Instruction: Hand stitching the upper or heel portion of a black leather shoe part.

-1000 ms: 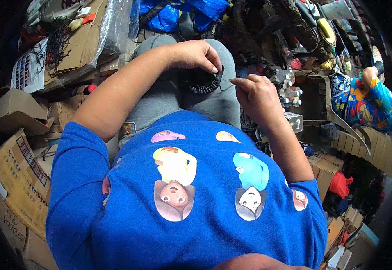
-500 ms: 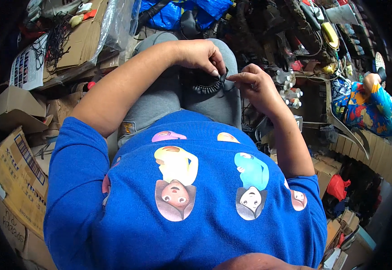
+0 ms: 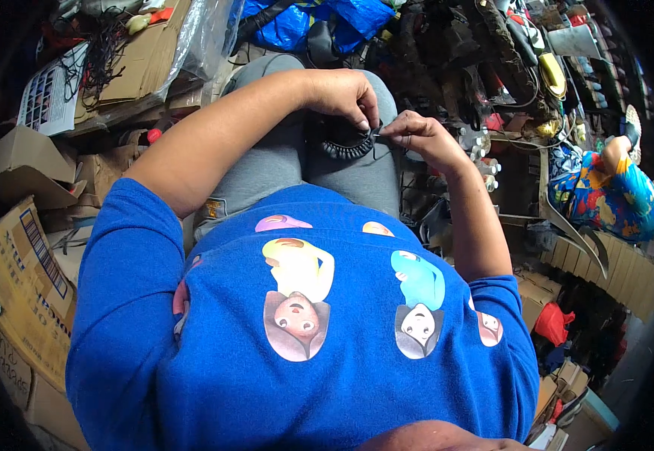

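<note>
A black ridged shoe sole (image 3: pixel 344 144) rests on my lap, between my grey-trousered knees. My left hand (image 3: pixel 342 96) curls over its top edge and holds it in place. My right hand (image 3: pixel 416 136) is beside it on the right, fingertips pinched on something thin at the sole's rim, possibly a thread or needle; it is too small to tell. The two hands nearly touch. Most of the sole is hidden under my left hand.
Cardboard boxes (image 3: pixel 19 270) stack at my left. Flattened cardboard and a plastic sheet (image 3: pixel 146 52) lie ahead left, with a blue bag (image 3: pixel 304 19) beyond my knees. Shoes and tools (image 3: pixel 507 68) crowd the right. Another person in colourful clothing (image 3: pixel 605 188) sits at the far right.
My right hand has moved left and up to meet the sole's edge, closing the gap with my left hand. My left hand stays on the sole.
</note>
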Demonstrator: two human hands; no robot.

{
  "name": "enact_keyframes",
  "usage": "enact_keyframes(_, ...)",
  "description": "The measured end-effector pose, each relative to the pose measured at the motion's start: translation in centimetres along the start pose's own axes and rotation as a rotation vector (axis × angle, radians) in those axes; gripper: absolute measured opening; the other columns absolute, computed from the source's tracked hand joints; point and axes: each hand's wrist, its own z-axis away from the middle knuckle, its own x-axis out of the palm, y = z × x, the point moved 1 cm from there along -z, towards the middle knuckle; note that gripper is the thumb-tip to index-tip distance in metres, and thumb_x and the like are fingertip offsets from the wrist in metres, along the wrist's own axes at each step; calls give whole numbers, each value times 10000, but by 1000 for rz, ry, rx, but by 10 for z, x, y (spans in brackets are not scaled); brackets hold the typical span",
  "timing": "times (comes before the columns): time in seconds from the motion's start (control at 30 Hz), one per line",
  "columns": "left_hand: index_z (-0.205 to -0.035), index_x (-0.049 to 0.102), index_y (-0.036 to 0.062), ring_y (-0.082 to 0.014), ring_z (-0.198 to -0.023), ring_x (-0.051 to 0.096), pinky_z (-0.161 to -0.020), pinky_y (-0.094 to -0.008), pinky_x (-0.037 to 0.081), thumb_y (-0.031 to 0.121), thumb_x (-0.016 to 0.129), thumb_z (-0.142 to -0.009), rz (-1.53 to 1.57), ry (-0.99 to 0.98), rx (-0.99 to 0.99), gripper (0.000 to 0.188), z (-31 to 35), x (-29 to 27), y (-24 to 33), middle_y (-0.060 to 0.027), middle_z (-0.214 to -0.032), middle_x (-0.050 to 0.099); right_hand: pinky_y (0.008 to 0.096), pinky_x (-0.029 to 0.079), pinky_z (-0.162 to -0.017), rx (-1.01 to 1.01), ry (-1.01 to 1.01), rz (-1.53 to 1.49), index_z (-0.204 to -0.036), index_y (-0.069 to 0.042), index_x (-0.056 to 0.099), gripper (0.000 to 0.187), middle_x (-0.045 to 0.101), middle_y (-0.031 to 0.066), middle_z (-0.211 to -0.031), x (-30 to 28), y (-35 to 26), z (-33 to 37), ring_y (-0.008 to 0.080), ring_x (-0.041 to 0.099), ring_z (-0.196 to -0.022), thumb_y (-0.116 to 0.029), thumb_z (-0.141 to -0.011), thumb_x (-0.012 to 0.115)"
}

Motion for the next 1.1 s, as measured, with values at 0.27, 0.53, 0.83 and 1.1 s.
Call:
enact_keyframes(0.27,-1091,608,64,-225,-813,580,-776,-325,477,-7,606,-762,-434,518,19,337,46,13,-4,-115,-985,542,253,434,-688,35,323,208,-970,-141,704,241,511,45,-787,36,-36,21,147,554,-766,-18,-774,637)
enact_keyframes(0.53,-1010,663,66,-180,-742,590,-692,-283,485,-43,600,-790,-181,696,-34,254,85,49,25,-85,-885,567,390,397,-798,-130,498,702,-1097,-147,641,369,540,83,-815,69,-39,35,267,535,-803,-36,-745,621)
enact_keyframes(0.83,-833,675,83,-232,-739,578,-683,-341,439,68,704,-695,-716,766,39,142,72,62,18,-44,-776,603,387,390,-832,-100,482,698,-1123,-169,640,388,524,76,-801,71,-35,36,244,540,-792,-46,-756,615)
enact_keyframes(1.1,-857,703,167,-190,-820,555,-776,-349,355,143,716,-703,-567,758,20,157,67,51,7,-7,-748,591,240,435,-701,16,232,52,-1126,-144,662,389,485,48,-814,34,-11,24,120,523,-781,27,-783,591)
